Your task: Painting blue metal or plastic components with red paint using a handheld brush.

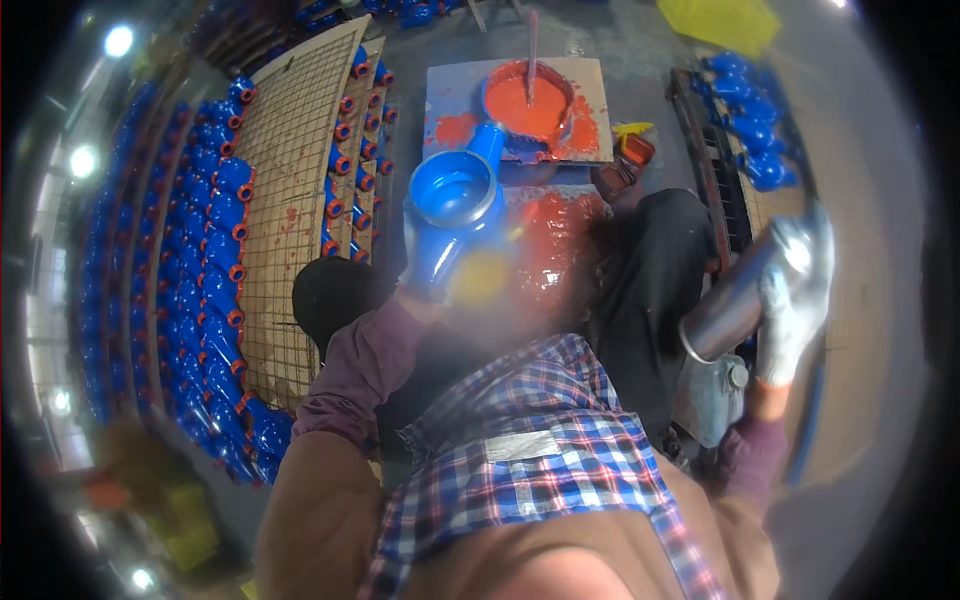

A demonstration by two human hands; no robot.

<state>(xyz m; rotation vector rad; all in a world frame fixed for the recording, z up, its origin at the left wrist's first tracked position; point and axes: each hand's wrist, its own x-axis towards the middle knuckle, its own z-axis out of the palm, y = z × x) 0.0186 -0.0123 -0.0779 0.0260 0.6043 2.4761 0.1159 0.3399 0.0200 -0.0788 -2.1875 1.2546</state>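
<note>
My left hand point(412, 262) is closed around a glossy blue pipe fitting point(457, 190), held up left of centre. The fitting has a wide, round open chamber facing up. One pipe stub points away from me and another down toward my wrist; much of my hand is behind it. Just past the stub is a pan of red paint point(520, 100) with a stick standing in it. Out to the right, my right hand point(787, 315), in a pale glove with an orange cuff, grips a shiny metal cylinder point(735, 300), tilted with its rim toward my lap.
The paint pan stands on a red-splashed board point(450, 90). Wire-mesh racks point(290, 170) at left hold rows of blue fittings point(225, 220) with red ends. More blue fittings point(755, 120) lie at far right. A grey jug point(712, 400) is below the cylinder. A yellow smudge blurs the middle.
</note>
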